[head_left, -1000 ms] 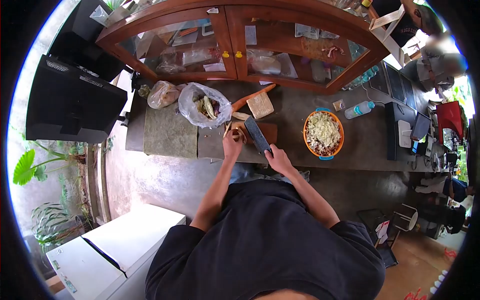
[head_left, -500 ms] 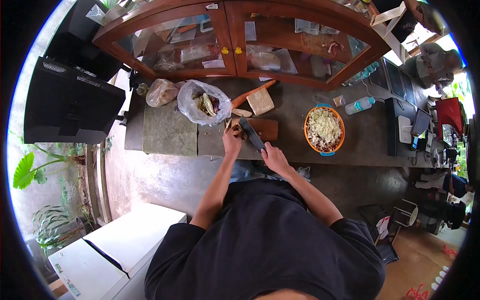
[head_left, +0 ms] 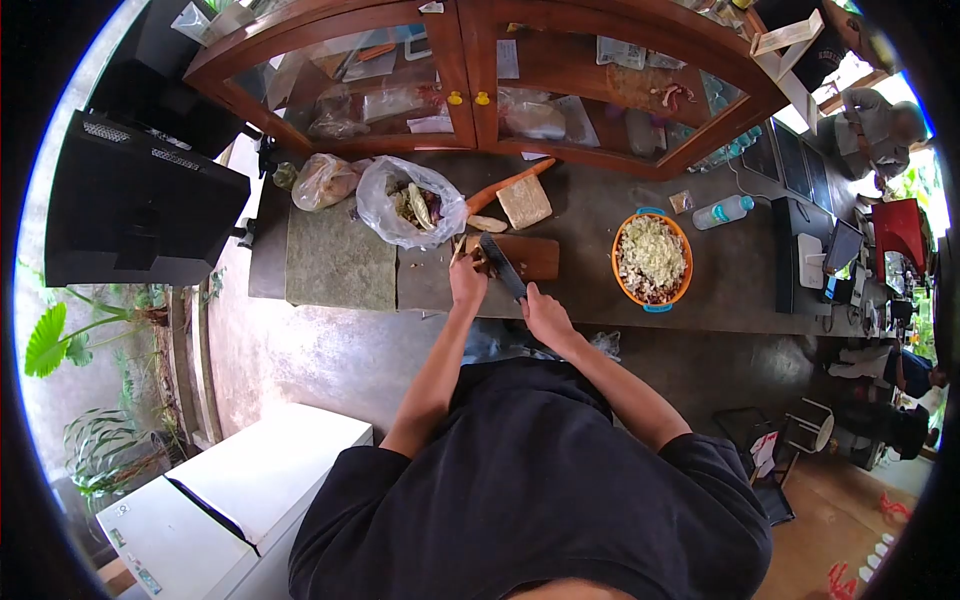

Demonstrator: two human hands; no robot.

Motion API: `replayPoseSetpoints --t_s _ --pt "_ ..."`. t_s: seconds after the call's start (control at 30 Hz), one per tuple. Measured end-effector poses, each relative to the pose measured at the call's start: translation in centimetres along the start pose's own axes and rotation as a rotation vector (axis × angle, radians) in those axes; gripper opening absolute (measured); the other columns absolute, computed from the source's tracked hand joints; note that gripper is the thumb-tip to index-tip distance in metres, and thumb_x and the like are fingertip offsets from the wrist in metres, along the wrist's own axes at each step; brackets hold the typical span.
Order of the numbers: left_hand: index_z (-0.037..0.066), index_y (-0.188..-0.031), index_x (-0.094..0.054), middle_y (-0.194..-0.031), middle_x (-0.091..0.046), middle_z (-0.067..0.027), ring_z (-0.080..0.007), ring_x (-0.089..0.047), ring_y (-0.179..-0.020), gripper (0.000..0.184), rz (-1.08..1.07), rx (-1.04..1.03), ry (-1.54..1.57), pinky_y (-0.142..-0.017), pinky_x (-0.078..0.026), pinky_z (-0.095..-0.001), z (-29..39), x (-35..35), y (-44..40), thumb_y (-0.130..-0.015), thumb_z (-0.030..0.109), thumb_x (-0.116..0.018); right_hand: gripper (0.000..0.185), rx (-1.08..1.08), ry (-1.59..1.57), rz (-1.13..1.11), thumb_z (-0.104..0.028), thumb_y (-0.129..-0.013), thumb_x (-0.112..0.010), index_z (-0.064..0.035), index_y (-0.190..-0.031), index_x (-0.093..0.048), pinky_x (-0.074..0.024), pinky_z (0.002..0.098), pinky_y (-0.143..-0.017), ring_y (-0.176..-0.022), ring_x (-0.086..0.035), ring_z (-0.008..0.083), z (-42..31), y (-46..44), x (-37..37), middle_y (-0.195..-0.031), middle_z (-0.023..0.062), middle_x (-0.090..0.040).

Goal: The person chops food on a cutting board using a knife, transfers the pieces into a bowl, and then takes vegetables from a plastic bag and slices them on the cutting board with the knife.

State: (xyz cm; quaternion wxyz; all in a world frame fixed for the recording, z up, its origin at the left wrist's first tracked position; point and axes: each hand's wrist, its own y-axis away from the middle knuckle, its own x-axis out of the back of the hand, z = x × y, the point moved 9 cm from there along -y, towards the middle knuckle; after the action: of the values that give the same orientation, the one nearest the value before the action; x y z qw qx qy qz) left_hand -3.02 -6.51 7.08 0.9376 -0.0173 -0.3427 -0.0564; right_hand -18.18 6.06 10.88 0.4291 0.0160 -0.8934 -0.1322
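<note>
My right hand is closed around the handle of a broad dark knife. Its blade slants over the left part of a wooden cutting board. Beside the blade, my left hand has its fingers bent at the board's left end. Small brownish food pieces lie under and around those fingers, too small to name, and a thin pale strip sticks up by them. Just beyond the board are a carrot, a pale block and a pale elongated piece.
A clear plastic bag with food scraps stands at the left, by another tied bag. On the right sit an orange basket of chopped food and a water bottle. A glass-door cabinet borders the back. Other people are far right.
The knife blade has shifted very slightly while both hands stay at the board's left end. The whole view has moved a little.
</note>
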Motion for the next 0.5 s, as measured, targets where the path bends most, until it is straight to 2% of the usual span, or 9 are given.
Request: replayPoseSetpoints --t_s 0.13,0.2,0.33,0.47,0.5 --pt "-0.006 -0.091 -0.067 -0.098 -0.065 -0.0264 -0.0453 -0.062 -0.094 0.02 -0.043 -0.007 -0.048 -0.085 -0.051 -0.048 -0.1 -0.1 -0.2 -0.072 -0.002 -0.062 0.024 -0.04 0.043 -0.069 -0.015 -0.096 -0.048 0.0028 -0.113 -0.046 -0.0525 0.0575 -0.066 -0.077 -0.067 0.0469 0.6 -1.0 -1.8 -0.082 0.0298 -0.066" --pt "-0.007 -0.09 -0.067 -0.098 -0.065 -0.0265 -0.0455 -0.062 -0.094 0.019 -0.032 -0.007 -0.02 -0.084 -0.051 -0.0485 0.0 0.0 -0.2 -0.072 -0.002 -0.062 0.03 -0.052 0.032 -0.072 -0.013 -0.095 -0.044 0.004 -0.119 -0.045 -0.052 0.058 -0.074 -0.086 -0.067 0.0473 0.9 -1.4 -2.6 -0.091 0.0323 -0.066" --pt "-0.007 -0.087 -0.067 -0.098 -0.065 -0.0266 -0.0458 -0.062 -0.094 0.017 -0.003 -0.013 0.009 -0.084 -0.051 -0.0496 0.3 0.1 0.0 -0.071 -0.003 -0.062 0.022 -0.041 0.033 -0.001 -0.019 -0.098 -0.044 0.0001 -0.109 -0.043 -0.0507 0.0602 -0.069 -0.078 -0.065 0.0493 0.0 -2.7 -2.7 -0.08 0.0293 -0.066" --pt "-0.007 -0.091 -0.068 -0.098 -0.066 -0.0258 -0.0453 -0.062 -0.094 0.019 -0.043 0.012 -0.045 -0.084 -0.05 -0.0493 -0.6 -0.6 0.0 -0.073 -0.002 -0.065 0.019 -0.037 0.023 -0.01 -0.014 -0.095 -0.044 -0.0008 -0.107 -0.042 -0.0507 0.0598 -0.072 -0.081 -0.065 0.0497 -0.8 -3.4 -2.3 -0.082 0.0301 -0.066" --pt "-0.005 -0.094 -0.07 -0.1 -0.066 -0.0265 -0.0447 -0.063 -0.096 0.022 0.009 0.003 0.015 -0.084 -0.051 -0.0475 -0.1 -0.2 0.1 -0.072 -0.002 -0.064 0.018 -0.048 0.023 -0.019 -0.013 -0.093 -0.045 -0.001 -0.106 -0.042 -0.0506 0.0598 -0.072 -0.082 -0.065 0.0498 -0.6 -3.5 -2.1 -0.083 0.0303 -0.066"
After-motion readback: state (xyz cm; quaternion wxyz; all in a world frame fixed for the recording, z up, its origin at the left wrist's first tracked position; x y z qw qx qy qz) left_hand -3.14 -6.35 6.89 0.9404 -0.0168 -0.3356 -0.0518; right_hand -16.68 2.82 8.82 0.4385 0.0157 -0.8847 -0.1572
